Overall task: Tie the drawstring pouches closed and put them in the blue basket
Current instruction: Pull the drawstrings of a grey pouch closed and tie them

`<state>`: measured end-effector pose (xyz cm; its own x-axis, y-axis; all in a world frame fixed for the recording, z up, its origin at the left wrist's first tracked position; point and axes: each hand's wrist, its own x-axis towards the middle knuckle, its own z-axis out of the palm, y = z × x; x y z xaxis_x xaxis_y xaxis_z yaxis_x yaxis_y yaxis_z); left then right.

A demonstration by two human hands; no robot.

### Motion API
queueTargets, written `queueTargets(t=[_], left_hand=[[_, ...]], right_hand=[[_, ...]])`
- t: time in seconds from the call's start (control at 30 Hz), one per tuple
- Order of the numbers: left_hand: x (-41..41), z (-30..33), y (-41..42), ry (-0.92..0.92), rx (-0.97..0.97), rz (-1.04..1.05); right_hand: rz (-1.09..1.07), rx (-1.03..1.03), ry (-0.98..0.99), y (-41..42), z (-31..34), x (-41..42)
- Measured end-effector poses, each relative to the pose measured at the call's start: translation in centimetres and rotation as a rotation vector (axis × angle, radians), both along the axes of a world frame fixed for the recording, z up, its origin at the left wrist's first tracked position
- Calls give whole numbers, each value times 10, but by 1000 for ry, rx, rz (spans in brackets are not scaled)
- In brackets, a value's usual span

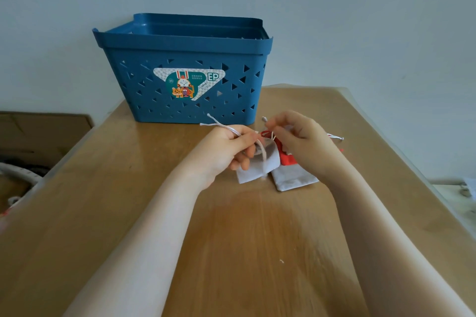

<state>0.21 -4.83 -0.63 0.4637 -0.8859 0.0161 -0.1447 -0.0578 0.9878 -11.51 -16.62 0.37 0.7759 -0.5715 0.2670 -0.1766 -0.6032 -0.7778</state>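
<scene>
Pouch (258, 166) mid-tie, grey, held just above surface (231, 252) between both hands. Left hand (226, 147) curled round one white cord (221, 125), cord end trailing up and left toward blue basket (185, 69). Right hand (296, 136) pinched on other cord end (264, 119) at thumb and forefinger, rest of fingers loosely curled. Pouch neck up, between the hands; long axis running down toward camera. Second pouch (291, 175) (grey with red top) flat on surface, just beside first, under right hand. Basket directly beyond hands, near, open top facing up; nothing visible inside from this angle. Judged: knot not yet closed. Next move likely cords pulled apart sideways, then short forward lift into basket; left hand marginally nearer.
</scene>
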Motion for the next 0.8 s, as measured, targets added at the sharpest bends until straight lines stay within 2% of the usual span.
queueTargets(t=[0.13, 0.3, 0.5, 0.63, 0.8], left_hand=[[4, 2, 4, 69, 43, -67], [12, 6, 11, 207, 51, -114], [11, 7, 14, 13, 76, -193], [12, 8, 11, -68, -40, -41], [9, 4, 5, -242, -83, 70]], right_hand=[[183, -82, 127, 5, 0, -1], [250, 65, 26, 11, 0, -3], [252, 4, 100, 9, 0, -4], [198, 39, 51, 6, 4, -6], [153, 125, 0, 6, 3, -5]])
